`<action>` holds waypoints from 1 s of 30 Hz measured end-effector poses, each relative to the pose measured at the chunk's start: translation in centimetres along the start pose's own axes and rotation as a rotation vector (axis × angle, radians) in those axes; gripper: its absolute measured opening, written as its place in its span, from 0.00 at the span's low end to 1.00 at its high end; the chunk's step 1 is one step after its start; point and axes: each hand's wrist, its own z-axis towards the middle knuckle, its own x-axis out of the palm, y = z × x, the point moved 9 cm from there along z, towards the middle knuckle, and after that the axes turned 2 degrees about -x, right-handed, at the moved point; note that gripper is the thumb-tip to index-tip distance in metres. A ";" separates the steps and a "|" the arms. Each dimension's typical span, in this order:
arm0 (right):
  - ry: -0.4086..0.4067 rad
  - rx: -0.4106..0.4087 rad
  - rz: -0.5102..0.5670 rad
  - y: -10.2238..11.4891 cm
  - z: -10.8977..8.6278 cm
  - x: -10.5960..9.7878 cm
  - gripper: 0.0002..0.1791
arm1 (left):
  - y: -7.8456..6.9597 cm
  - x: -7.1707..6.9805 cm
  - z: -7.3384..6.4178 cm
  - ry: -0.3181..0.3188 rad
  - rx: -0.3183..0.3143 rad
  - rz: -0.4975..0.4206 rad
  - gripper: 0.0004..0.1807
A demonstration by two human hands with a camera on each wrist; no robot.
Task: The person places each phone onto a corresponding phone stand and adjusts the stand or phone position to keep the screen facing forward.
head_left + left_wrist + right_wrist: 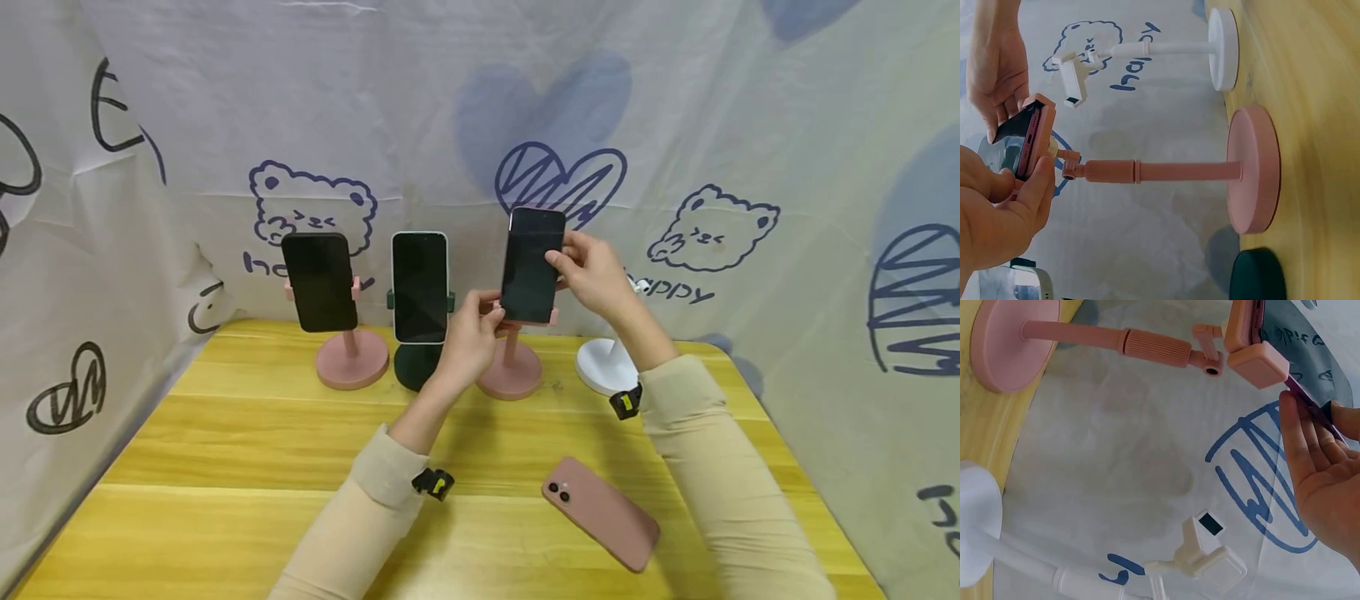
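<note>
The right hand (596,271) pinches the near-upright black phone's (529,267) right side at the right-hand pink stand's (510,372) clamp (1041,134), whose left end the left hand (467,337) grips, so steadying that clamp and keeping the phone square should seat it evenly.

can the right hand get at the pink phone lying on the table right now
Probably not straight away: the right hand pinches the upright phone on its pink stand. Once freed, likely yes, since nothing covers the pink phone.
</note>
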 end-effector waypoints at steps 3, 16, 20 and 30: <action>0.019 0.027 0.012 -0.2 0.0 0.2 0.21 | 0.4 -0.1 0.1 -0.016 -0.015 -0.077 0.16; 0.038 0.040 -0.007 -0.5 -0.6 0.5 0.19 | 0.7 -0.1 -0.1 -0.037 -0.057 -0.117 0.17; 0.027 0.030 0.009 -0.5 -0.9 0.5 0.19 | 0.7 -0.1 -0.2 -0.041 -0.053 -0.120 0.17; 0.033 0.040 0.020 -0.7 -1.0 0.5 0.20 | 0.8 -0.2 0.0 -0.044 -0.033 -0.114 0.17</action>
